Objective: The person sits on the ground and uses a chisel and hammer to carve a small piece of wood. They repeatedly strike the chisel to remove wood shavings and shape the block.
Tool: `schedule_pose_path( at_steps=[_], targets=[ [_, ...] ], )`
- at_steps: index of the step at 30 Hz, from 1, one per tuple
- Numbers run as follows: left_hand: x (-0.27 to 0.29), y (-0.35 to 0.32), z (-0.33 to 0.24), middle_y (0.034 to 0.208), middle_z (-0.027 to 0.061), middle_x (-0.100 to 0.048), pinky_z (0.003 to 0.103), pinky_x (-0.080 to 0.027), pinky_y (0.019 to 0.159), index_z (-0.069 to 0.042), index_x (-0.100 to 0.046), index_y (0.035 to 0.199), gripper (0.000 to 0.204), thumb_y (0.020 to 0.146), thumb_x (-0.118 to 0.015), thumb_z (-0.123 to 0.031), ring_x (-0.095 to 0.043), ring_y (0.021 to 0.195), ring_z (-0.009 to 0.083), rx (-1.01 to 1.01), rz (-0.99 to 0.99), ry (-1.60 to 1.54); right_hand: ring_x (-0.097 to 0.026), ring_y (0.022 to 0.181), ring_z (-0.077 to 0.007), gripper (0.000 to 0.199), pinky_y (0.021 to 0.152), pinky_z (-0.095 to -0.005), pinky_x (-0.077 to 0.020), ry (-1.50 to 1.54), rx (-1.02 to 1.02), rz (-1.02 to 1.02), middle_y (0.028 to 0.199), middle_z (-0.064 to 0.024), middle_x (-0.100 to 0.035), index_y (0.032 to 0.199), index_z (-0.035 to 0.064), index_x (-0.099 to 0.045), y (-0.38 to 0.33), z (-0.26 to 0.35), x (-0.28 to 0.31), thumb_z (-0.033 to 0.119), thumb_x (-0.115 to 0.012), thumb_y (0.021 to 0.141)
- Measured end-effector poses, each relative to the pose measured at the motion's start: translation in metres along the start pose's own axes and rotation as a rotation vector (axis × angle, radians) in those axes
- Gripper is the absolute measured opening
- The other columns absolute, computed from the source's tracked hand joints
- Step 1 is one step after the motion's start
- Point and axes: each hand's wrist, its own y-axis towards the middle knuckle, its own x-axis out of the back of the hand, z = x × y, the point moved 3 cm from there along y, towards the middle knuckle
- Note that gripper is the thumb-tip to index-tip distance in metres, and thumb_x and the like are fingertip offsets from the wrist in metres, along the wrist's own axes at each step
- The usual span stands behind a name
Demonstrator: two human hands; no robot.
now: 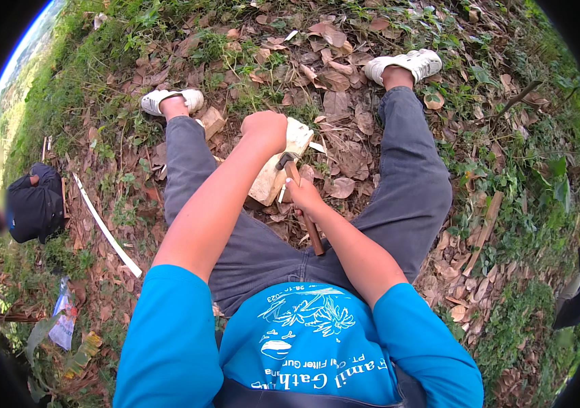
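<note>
My right hand (305, 197) is wrapped round the wooden handle of a hammer (313, 236), whose dark metal head tilts up over a pale wooden block (263, 186). A thin white stick (282, 194) pokes out by the fingers of that hand. My left hand (264, 131) is closed in a fist at the far part of the block; whatever is inside it is hidden. Just right of the fist, a whitish, rough-edged piece (299, 134) shows on the block. The block lies on the ground between my spread legs.
Dry leaves and grass cover the sloping ground. A lighter wood chunk (211, 122) lies near my left foot. Farther left are a long white strip (106, 224), a person in dark clothes (37, 202) and a plastic bag (64, 319). A wooden stick (484, 231) lies to the right.
</note>
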Motion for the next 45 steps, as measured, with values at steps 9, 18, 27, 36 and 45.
schedule_pose_path(
  at_steps=[9, 18, 27, 36, 45],
  targets=[
    [-0.073, -0.034, 0.022, 0.088, 0.0169, -0.074, 0.048, -0.059, 0.073, -0.008, -0.073, 0.102, 0.019, 0.089, -0.067, -0.019, -0.074, 0.085, 0.0374, 0.022, -0.279, -0.130, -0.050, 0.052, -0.0124, 0.034, 0.041, -0.0305, -0.0441, 0.060, -0.050, 0.074, 0.072, -0.0010, -0.051, 0.114, 0.0072, -0.057, 0.010, -0.006, 0.008, 0.040, -0.052, 0.105],
    [-0.182, -0.053, 0.027, 0.105, 0.0162, -0.071, 0.050, -0.058, 0.070, -0.017, -0.049, 0.146, 0.051, 0.097, -0.061, -0.022, -0.073, 0.085, 0.0367, 0.178, -0.324, -0.367, -0.046, 0.045, -0.0130, 0.033, 0.039, -0.0308, -0.0413, 0.028, -0.059, 0.038, 0.069, -0.0009, -0.049, 0.114, 0.0071, -0.058, 0.007, 0.003, 0.005, 0.039, -0.050, 0.107],
    [-0.242, -0.023, 0.023, 0.120, 0.0266, -0.061, 0.054, -0.056, 0.084, -0.004, -0.039, 0.125, 0.040, 0.097, -0.064, -0.020, -0.068, 0.100, 0.0467, 0.350, -0.231, -0.569, -0.044, 0.045, -0.0095, 0.035, 0.039, -0.0277, -0.0390, 0.099, -0.133, 0.063, 0.071, -0.0017, -0.050, 0.118, 0.0067, -0.058, 0.001, 0.004, 0.004, 0.038, -0.048, 0.108],
    [-0.138, -0.050, 0.068, 0.109, 0.0124, -0.066, 0.037, -0.056, 0.086, -0.003, -0.062, 0.113, 0.037, 0.084, -0.082, -0.013, -0.067, 0.101, 0.0244, 0.077, -0.762, -0.816, -0.047, 0.052, -0.0103, 0.035, 0.043, -0.0285, -0.0410, 0.140, -0.169, 0.065, 0.075, -0.0018, -0.051, 0.117, 0.0077, -0.058, 0.002, 0.002, 0.011, 0.041, -0.049, 0.107],
    [-0.066, 0.037, 0.056, 0.106, 0.0122, -0.076, 0.034, -0.057, 0.088, 0.000, -0.061, 0.118, 0.025, 0.099, -0.070, -0.014, -0.074, 0.098, 0.0219, -0.314, -0.761, -1.395, -0.045, 0.053, -0.0090, 0.035, 0.045, -0.0268, -0.0401, 0.161, -0.154, 0.113, 0.076, -0.0014, -0.048, 0.116, 0.0102, -0.058, 0.007, -0.003, 0.011, 0.043, -0.050, 0.107]
  ],
)
